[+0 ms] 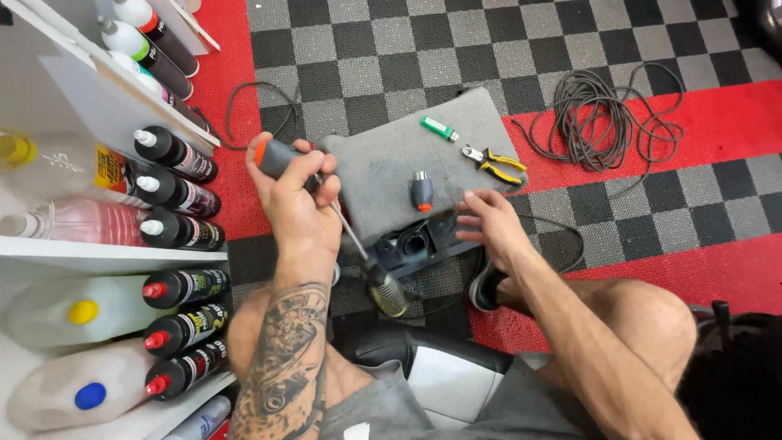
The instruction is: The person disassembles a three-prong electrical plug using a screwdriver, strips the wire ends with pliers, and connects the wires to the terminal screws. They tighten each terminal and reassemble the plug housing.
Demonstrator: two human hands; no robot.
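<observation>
My left hand (300, 202) grips a screwdriver (281, 159) with a grey and orange handle; its metal shaft runs down to a small round part (388, 292) below the hand. My right hand (489, 222) rests with fingers spread on a black boxy part (415, 243) at the near edge of a grey cushion (391, 155). A small grey and orange cylinder (421, 191) stands on the cushion just left of my right hand's fingers.
Green lighter (438, 127) and yellow-handled pliers (494, 164) lie on the cushion. A coil of dark cable (603, 114) sits on the checkered floor at right. White shelves (106, 253) at left hold several black bottles (175, 191) and jugs.
</observation>
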